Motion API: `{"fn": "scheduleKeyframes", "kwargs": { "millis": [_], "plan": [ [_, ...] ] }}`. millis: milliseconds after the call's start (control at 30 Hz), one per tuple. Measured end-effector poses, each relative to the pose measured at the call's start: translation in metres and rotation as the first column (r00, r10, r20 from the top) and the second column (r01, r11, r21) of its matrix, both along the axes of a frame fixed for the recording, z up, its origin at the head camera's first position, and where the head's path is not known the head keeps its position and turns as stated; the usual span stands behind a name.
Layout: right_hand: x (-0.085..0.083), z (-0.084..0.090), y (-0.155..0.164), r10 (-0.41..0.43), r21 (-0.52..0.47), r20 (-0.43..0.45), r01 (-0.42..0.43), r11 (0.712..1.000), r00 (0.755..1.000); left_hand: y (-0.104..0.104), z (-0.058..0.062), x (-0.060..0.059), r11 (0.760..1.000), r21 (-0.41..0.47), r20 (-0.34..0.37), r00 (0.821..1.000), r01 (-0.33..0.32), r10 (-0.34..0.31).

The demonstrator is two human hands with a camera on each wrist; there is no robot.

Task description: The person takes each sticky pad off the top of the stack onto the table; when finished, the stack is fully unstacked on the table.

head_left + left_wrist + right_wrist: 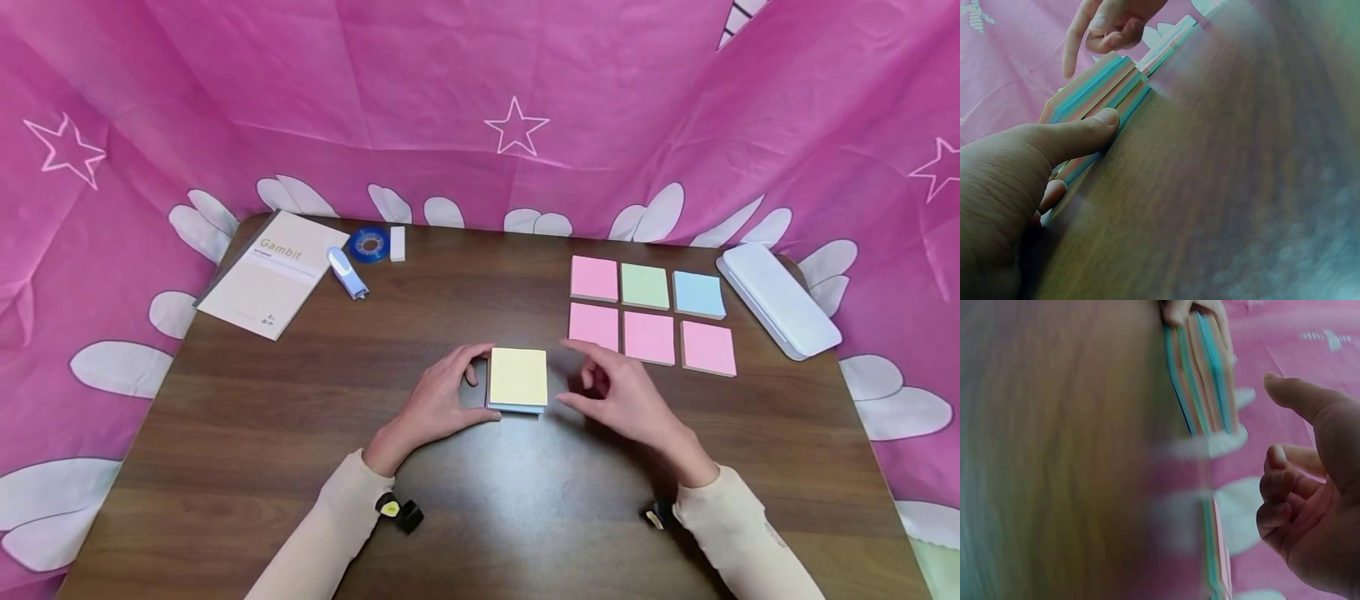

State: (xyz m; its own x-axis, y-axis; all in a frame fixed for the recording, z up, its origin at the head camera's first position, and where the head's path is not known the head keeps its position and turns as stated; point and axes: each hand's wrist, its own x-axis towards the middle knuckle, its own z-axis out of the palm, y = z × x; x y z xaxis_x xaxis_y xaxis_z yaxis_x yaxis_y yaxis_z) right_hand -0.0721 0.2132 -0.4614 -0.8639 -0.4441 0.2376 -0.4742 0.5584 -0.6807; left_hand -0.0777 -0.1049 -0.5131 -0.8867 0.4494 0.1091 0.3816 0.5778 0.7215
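Observation:
A stack of sticky note pads [517, 377], pale yellow on top with a blue edge showing below, stands on the table between the hands. My left hand [442, 393] grips it from the left, thumb on the near side and fingers toward the far side. In the left wrist view the thumb presses the stack's striped, multicoloured side [1094, 94]. My right hand [626, 396] hovers just right of the stack, thumb and forefinger held apart, the other fingers loosely bent, nothing between them. The right wrist view shows a gap between that hand and the stack [1204, 375].
Two rows of pink, green and blue sticky note pads [648, 337] lie beyond the right hand, beside a white case [780, 300]. At the back left are a notebook [262, 279], a stapler [347, 273], blue tape [370, 244] and a white eraser-like block [397, 244]. Pink curtain surrounds the table.

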Motion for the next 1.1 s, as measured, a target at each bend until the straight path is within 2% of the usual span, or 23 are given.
{"fn": "scheduleKeyframes", "kwargs": {
  "millis": [167, 333, 567, 800, 1100],
  "plan": [
    [0.001, -0.004, -0.026, 0.014, 0.098, 0.068, -0.021, 0.995, 0.998, -0.001, 0.001, 0.0, 1.0, 0.002, 0.002, 1.0, -0.001, 0.001],
    [0.0, -0.007, -0.041, 0.005, 0.158, 0.081, -0.018, 0.987, 0.997, 0.0, 0.002, -0.001, 1.0, -0.001, 0.0, 1.0, 0.001, -0.001],
    [-0.001, -0.008, -0.045, -0.024, 0.142, 0.103, 0.009, 0.99, 0.994, 0.0, 0.003, -0.002, 1.0, 0.001, 0.002, 1.0, 0.003, -0.003],
    [-0.001, -0.01, -0.043, -0.015, 0.087, 0.119, 0.004, 0.996, 0.993, 0.0, 0.002, -0.001, 1.0, -0.012, 0.004, 1.0, -0.001, 0.001],
    [0.005, -0.004, -0.016, -0.043, 0.069, 0.121, 0.035, 0.997, 0.992, 0.0, 0.001, 0.0, 1.0, -0.028, 0.014, 1.0, -0.002, 0.002]
  ]
}}
